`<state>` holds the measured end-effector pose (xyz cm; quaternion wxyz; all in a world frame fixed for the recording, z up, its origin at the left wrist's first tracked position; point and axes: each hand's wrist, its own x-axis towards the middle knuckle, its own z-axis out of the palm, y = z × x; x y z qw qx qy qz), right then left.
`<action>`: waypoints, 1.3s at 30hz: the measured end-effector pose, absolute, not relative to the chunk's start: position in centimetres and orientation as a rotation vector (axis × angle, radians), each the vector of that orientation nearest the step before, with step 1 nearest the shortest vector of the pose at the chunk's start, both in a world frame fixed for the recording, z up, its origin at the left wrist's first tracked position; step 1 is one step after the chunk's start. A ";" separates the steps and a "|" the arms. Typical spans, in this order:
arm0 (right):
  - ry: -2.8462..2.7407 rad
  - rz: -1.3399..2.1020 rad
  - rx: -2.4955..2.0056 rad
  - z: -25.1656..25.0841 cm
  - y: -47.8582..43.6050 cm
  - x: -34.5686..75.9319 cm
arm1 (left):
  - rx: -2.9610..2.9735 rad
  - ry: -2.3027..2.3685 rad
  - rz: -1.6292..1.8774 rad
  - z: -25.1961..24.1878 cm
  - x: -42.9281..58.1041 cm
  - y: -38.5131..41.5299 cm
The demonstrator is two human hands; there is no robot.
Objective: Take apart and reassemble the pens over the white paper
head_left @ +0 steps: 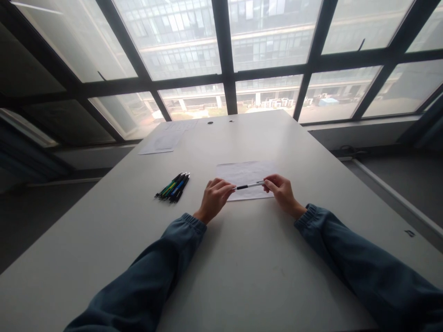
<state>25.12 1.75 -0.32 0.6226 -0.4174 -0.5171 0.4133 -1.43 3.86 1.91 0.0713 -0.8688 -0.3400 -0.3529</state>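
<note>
A pen (248, 186) with a white barrel and a black grip is held nearly level between both hands. My left hand (214, 196) pinches its tip end, and my right hand (281, 190) pinches the other end, near the clip. Beneath the pen lies a white sheet of paper (242, 173), partly covered by the hands. Left of my left hand, several pens (173, 188) in black, green, yellow and blue rest side by side on the white table (235, 263).
More papers (162, 139) lie near the far left edge of the table. Two small dark round things (210, 123) sit at the far end. A small dark mark or object (410, 233) shows near the right edge. Large framed windows (270, 41) stand behind the table.
</note>
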 end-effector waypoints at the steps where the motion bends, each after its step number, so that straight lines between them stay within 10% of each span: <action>1: -1.190 0.949 -0.960 -0.3 1.8 25.1 | -2.607 -1.027 -1.063 1.9 -1.4 3.9; 39: -1.115 0.803 -1.045 -0.5 2.2 25.5 | -2.621 -1.188 -1.048 1.6 -1.5 3.9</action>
